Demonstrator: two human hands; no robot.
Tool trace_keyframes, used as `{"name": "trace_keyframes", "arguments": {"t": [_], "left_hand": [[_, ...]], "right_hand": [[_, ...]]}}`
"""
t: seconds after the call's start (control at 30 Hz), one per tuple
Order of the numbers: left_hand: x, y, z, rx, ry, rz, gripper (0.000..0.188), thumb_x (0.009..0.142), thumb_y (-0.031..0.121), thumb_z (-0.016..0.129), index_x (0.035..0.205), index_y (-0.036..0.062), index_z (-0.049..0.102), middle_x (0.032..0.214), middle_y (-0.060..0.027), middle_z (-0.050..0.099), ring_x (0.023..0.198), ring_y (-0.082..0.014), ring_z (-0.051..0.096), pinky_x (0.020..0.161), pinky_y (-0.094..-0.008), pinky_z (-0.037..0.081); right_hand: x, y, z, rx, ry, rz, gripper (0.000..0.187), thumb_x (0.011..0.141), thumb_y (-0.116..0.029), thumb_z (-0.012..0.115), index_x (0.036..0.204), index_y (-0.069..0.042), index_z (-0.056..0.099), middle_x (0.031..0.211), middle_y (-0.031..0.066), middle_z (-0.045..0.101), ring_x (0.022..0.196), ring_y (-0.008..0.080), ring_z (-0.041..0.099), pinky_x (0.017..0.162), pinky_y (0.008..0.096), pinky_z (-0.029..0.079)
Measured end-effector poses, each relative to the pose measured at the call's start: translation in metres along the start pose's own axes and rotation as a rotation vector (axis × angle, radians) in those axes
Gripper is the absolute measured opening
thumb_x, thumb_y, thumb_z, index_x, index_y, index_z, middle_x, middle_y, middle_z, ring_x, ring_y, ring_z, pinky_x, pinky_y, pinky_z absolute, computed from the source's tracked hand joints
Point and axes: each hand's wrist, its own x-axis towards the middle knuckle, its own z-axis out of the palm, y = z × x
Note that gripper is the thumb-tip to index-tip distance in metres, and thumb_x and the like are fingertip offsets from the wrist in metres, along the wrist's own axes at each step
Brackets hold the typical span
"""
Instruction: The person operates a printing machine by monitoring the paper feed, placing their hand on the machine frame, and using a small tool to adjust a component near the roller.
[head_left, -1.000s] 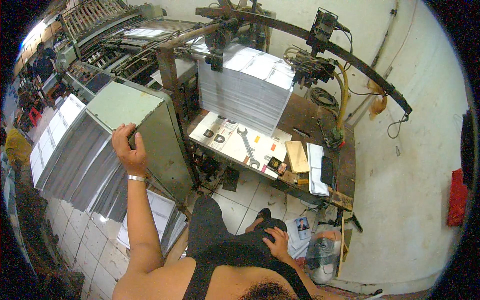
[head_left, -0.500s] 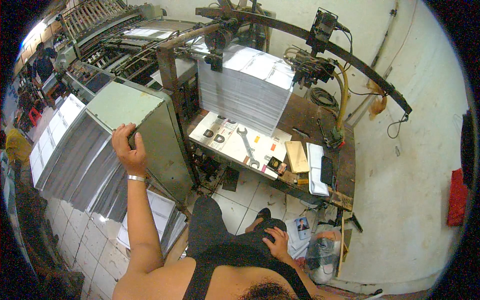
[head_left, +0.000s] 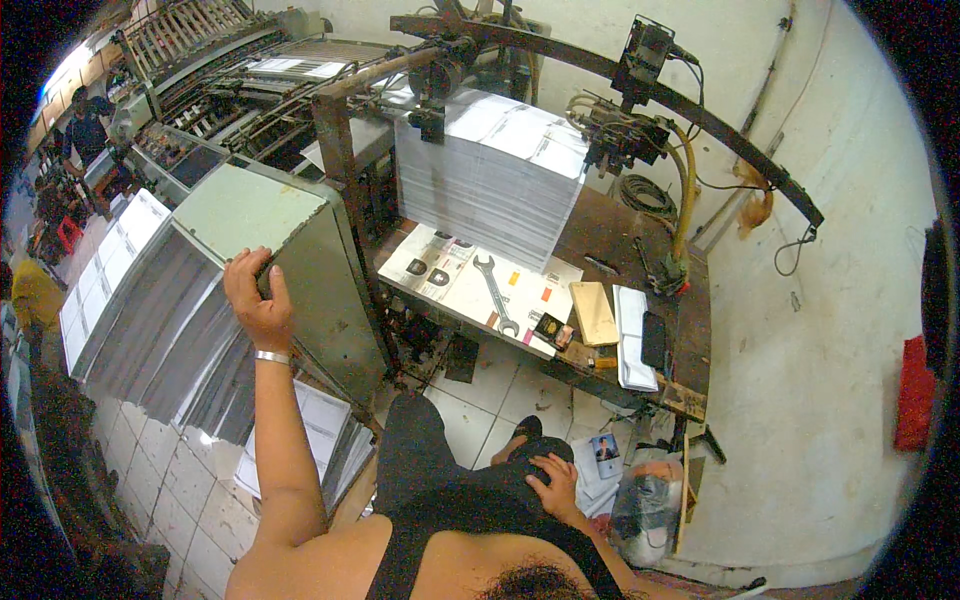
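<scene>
My left hand (head_left: 258, 298) rests on the near corner of a pale green metal cabinet (head_left: 255, 212), fingers laid over its edge and thumb apart, holding nothing. A silver band (head_left: 272, 356) circles that wrist. Just left of it stands a tall stack of printed sheets (head_left: 150, 310). My right hand (head_left: 553, 488) lies open on my thigh in dark trousers (head_left: 420, 460), its fingers spread. Beyond my knees, a bench (head_left: 625, 235) bears a second tall paper stack (head_left: 485, 190) and an open-ended wrench (head_left: 494, 296) lying on a printed sheet.
A gold-coloured box (head_left: 594, 314), folded white paper (head_left: 632, 335) and a dark phone (head_left: 653, 340) lie on the bench. A curved metal arm (head_left: 740, 125) with cables spans above. A clear plastic bag (head_left: 645, 510) sits low right. Someone in dark clothing (head_left: 88, 135) is far left.
</scene>
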Motion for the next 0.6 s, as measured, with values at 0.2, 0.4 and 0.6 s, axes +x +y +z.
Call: {"name": "trace_keyframes", "arguments": {"t": [0.2,0.4,0.6], "left_hand": [[0.001,0.0009,-0.0008,0.003,0.0,0.003,0.024,0.087,0.009,0.067,0.11,0.0077,0.069,0.111,-0.0099,0.071,0.119,-0.033,0.061,0.114,-0.0503,0.036],[0.0007,0.0014,-0.0002,-0.008,0.003,0.0,0.024,0.086,0.008,0.067,0.11,0.0073,0.069,0.111,-0.01,0.071,0.119,-0.0333,0.061,0.114,-0.0507,0.036],[0.0008,0.003,0.0001,-0.012,0.005,-0.007,0.024,0.086,0.008,0.066,0.11,0.0074,0.069,0.111,-0.01,0.071,0.12,-0.0337,0.061,0.115,-0.0513,0.035]], "right_hand": [[-0.0001,0.0012,0.0015,0.012,0.01,0.003,0.045,0.086,-0.044,0.074,0.125,-0.022,0.071,0.135,0.0008,0.066,0.14,0.0267,0.047,0.119,0.0545,0.018],[-0.0005,-0.0005,-0.0002,-0.013,-0.004,-0.011,0.045,0.089,-0.042,0.072,0.127,-0.018,0.07,0.135,0.0037,0.066,0.141,0.0273,0.046,0.117,0.0512,0.019],[-0.0009,-0.0028,-0.0012,-0.017,0.001,-0.01,0.045,0.089,-0.042,0.071,0.127,-0.018,0.07,0.135,0.0039,0.066,0.141,0.028,0.045,0.118,0.0524,0.018]]}}
